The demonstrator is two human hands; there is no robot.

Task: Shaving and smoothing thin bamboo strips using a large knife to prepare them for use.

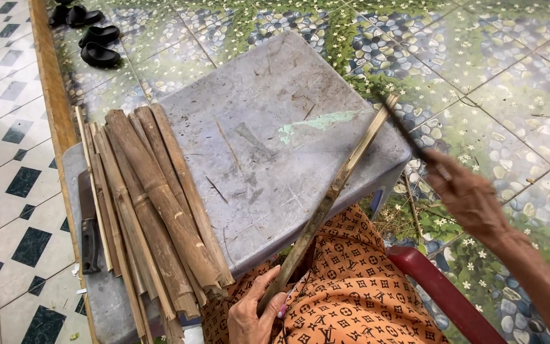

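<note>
- A long bamboo strip point(326, 200) slants over the near right corner of the grey table point(275, 146), its far tip just past the table's right edge.
- The left hand point(256, 315), below the table's near edge, has its fingers clenched round the strip's lower end.
- The right hand point(469, 194), right of the table, grips a dark blade point(402, 127) whose tip meets the strip's far end.
- A bundle of split bamboo pieces point(154, 210) lies on the table's left part.
- A cleaver point(88, 236) lies at the table's left edge, beside the bundle.
- Black sandals point(97, 48) sit on the tiles beyond the table's far left corner.
</note>
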